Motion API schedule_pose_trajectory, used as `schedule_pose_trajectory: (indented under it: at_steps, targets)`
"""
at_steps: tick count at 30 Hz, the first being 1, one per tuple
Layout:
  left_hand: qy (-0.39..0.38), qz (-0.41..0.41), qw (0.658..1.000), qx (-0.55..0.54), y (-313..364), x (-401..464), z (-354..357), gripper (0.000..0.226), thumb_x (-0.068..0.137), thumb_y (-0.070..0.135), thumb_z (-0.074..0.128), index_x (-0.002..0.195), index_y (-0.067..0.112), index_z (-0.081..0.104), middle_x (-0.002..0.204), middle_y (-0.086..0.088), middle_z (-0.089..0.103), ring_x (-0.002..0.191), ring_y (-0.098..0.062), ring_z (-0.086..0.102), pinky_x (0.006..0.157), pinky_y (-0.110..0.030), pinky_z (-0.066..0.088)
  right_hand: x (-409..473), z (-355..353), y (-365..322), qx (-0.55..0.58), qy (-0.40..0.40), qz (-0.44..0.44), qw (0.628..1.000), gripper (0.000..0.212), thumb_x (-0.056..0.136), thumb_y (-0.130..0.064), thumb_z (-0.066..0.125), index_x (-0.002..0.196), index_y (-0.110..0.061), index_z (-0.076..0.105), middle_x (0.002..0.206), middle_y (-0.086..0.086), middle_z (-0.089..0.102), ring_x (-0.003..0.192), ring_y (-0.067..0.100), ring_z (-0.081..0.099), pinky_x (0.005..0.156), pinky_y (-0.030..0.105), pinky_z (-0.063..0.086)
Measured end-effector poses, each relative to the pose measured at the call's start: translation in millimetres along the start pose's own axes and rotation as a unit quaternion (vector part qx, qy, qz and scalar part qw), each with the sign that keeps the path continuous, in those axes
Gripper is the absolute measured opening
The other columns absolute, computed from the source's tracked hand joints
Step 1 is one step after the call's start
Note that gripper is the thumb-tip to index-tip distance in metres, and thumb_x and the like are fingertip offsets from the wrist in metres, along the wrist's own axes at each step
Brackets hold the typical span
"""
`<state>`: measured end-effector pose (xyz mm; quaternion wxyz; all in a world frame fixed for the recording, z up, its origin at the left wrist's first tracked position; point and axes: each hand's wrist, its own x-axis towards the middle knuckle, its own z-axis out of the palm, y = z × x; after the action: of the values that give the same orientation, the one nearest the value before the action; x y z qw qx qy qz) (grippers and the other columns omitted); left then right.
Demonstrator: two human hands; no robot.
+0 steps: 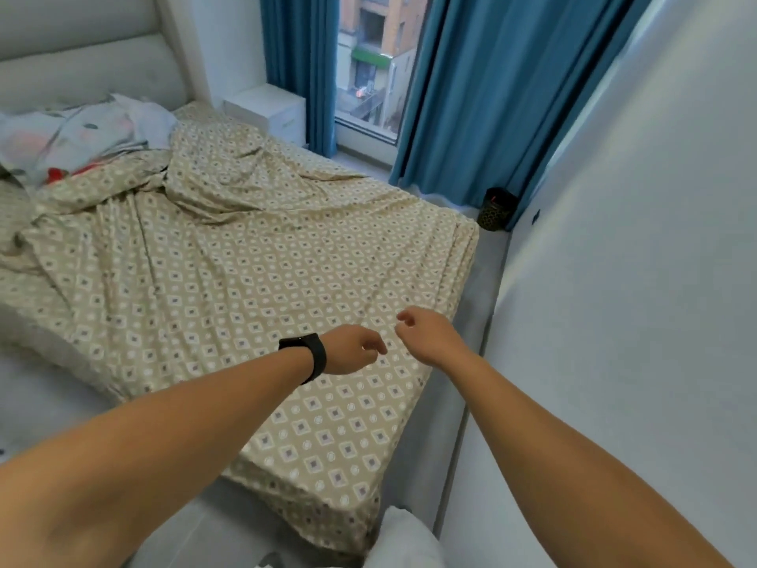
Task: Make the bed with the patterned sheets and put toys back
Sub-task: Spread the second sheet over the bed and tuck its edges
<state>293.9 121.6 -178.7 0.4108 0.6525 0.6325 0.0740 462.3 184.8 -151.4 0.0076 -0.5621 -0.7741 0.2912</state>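
Note:
A beige sheet with a diamond pattern [229, 280] covers most of the bed, smooth near the foot and bunched in folds toward the head. Bare grey mattress [49, 387] shows along the near left side. My left hand [354, 349], with a black watch on the wrist, hovers over the sheet near the foot with its fingers loosely curled and nothing in them. My right hand [424, 332] hangs just to its right, fingers also loosely curled and holding nothing. No toys are visible.
A crumpled floral blanket [78, 137] lies by the padded headboard [82, 51]. A white nightstand [270, 110] stands under the window with blue curtains [483, 96]. A dark bin [497, 209] sits in the corner. A white wall [635, 321] runs close along the bed's right side.

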Motion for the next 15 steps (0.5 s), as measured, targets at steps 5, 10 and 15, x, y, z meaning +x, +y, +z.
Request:
schedule_pose_trajectory:
  at_steps: [5,10,15]
  targets:
    - [0.086,-0.061,0.991,-0.078,-22.6,43.0,-7.8,0.029,0.103,0.022,0.048,0.126,0.025,0.065,0.129,0.003,0.064,0.104,-0.011,0.058,0.100,-0.031,0.045,80.2,6.5,5.6,0.000,-0.017,-0.054,0.998,0.041,0.097,-0.033,0.048,0.135,-0.021,0.060,0.137,-0.002,0.060,0.115,0.017,0.060,0.095,0.041,0.053]
    - [0.126,-0.164,0.971,-0.122,-27.7,78.7,-5.4,0.029,0.103,0.022,0.048,0.126,0.025,0.065,0.132,0.003,0.062,0.114,-0.013,0.058,0.100,-0.031,0.046,145.5,10.7,17.7,-0.033,-0.095,-0.123,0.987,0.040,0.097,-0.035,0.049,0.133,-0.023,0.061,0.133,-0.003,0.063,0.113,0.017,0.062,0.095,0.040,0.052]
    - [0.182,-0.205,0.948,-0.159,-16.4,106.9,-12.8,0.029,0.103,0.024,0.049,0.127,0.028,0.064,0.130,0.005,0.064,0.107,-0.011,0.061,0.094,-0.029,0.049,198.9,0.8,10.7,-0.060,-0.129,-0.183,0.973,0.037,0.097,-0.034,0.048,0.129,-0.023,0.063,0.126,-0.002,0.066,0.102,0.018,0.065,0.088,0.041,0.055]
